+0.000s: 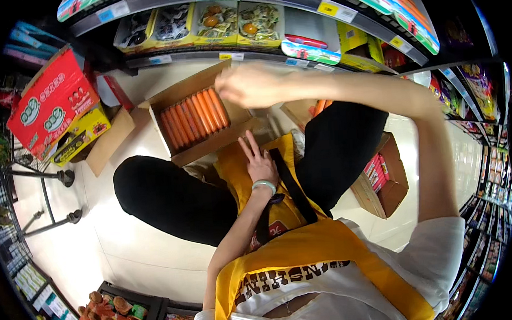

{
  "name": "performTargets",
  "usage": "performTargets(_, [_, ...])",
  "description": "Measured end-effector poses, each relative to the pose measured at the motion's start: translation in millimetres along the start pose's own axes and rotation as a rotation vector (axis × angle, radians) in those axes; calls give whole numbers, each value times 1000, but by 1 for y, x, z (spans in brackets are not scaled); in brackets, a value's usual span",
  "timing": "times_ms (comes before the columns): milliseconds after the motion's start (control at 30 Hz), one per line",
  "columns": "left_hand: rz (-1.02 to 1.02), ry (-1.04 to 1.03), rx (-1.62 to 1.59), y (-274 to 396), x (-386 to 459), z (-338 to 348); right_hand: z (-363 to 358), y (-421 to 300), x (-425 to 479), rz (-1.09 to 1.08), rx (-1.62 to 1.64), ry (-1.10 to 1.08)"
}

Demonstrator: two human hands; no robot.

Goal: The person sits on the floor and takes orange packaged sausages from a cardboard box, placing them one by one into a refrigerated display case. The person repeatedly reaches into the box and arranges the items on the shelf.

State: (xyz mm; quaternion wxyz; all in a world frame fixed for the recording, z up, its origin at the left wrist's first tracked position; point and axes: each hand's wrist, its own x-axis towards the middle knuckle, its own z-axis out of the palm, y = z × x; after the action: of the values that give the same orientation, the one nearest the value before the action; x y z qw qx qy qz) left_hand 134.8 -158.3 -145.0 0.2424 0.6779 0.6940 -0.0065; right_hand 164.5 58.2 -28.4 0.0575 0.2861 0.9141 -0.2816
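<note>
An open cardboard box (pixel 207 147) on the floor holds a row of orange-wrapped sausage sticks (pixel 195 117). My right hand (pixel 252 85), blurred, is over the box's right end, its fingers curled; whether it holds anything cannot be told. My left hand (pixel 261 162) rests on the yellow apron (pixel 235 170) near the box's lower edge, fingers spread and nothing in them, a pale green bangle at the wrist. Part of another box (pixel 295 114) with orange packs shows beside my right knee. On the lower shelf, a red pack (pixel 306 41) lies in a mostly bare white display tray (pixel 318 26).
Shelf edges with price tags (pixel 337 11) run above the floor boxes. Trays of wrapped snacks (pixel 216 25) fill the lower shelf. Red and yellow cartons (pixel 55 103) stand at left beside a metal cart frame (pixel 44 173). A box of pink packs (pixel 390 192) sits at right.
</note>
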Motion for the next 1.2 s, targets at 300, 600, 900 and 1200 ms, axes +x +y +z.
performTargets(300, [103,8,-76,-4,10,36,259,61,147,1236,-24,499])
performTargets(600, [63,87,-191,6,13,7,171,50,100,624,595,-78])
performTargets(900, [-44,28,-45,5,8,-1,-137,27,-126,-2,-20,1037])
performTargets(1200, [71,192,-61,10,6,9,-208,226,-279,774,-471,872])
